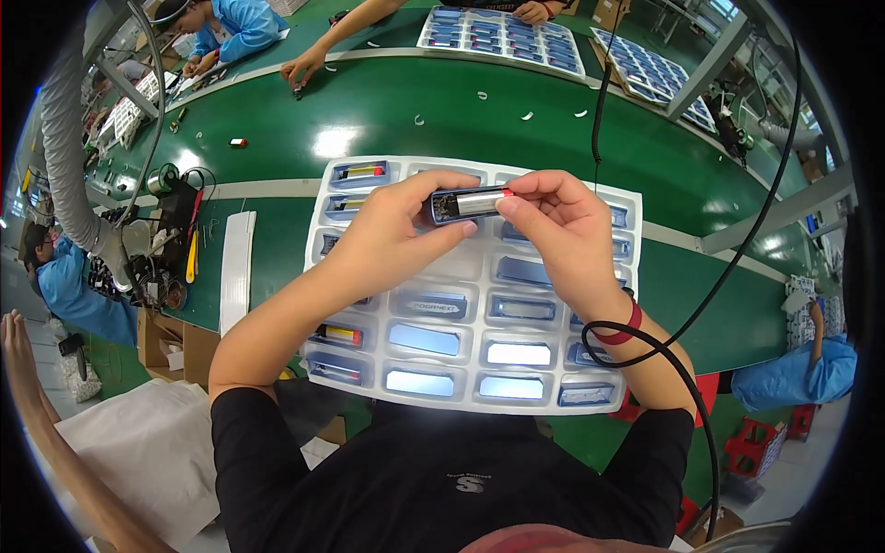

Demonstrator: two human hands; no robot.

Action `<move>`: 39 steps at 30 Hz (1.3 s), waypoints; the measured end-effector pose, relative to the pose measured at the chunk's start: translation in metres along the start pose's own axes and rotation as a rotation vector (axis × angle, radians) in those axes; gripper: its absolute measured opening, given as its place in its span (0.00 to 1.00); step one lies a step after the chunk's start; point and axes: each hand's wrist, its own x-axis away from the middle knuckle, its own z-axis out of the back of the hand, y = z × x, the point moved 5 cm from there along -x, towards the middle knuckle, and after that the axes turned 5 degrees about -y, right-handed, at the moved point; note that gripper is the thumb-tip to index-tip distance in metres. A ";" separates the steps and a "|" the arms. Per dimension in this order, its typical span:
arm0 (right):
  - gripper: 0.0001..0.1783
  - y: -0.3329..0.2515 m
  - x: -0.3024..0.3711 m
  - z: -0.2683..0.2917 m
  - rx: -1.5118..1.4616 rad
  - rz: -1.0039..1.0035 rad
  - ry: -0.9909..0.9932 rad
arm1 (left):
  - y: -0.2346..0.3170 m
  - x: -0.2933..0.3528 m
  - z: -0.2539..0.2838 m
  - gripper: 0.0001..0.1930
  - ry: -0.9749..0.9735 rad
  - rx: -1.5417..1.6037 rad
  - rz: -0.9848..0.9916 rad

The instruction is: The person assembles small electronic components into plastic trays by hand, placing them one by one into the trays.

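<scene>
The left hand (401, 221) and right hand (564, 226) grip a blue casing (444, 208) (a silver, red-ended cell (481, 202) lies inside) over a white tray (477, 311), whose compartments (447, 266) hold more blue casings (524, 271).

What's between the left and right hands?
Head view: an open blue casing with a silver battery cell in it, left hand at one end, right hand at the other.
</scene>
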 end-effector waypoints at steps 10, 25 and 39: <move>0.10 0.000 0.001 0.001 0.050 -0.001 0.006 | -0.009 0.000 -0.003 0.26 0.028 0.100 -0.085; 0.10 0.004 0.000 0.009 0.338 0.132 0.075 | -0.012 -0.001 -0.015 0.27 -0.051 0.305 0.059; 0.25 0.013 0.000 0.004 0.034 0.103 -0.069 | -0.004 -0.002 -0.015 0.21 -0.100 0.511 0.089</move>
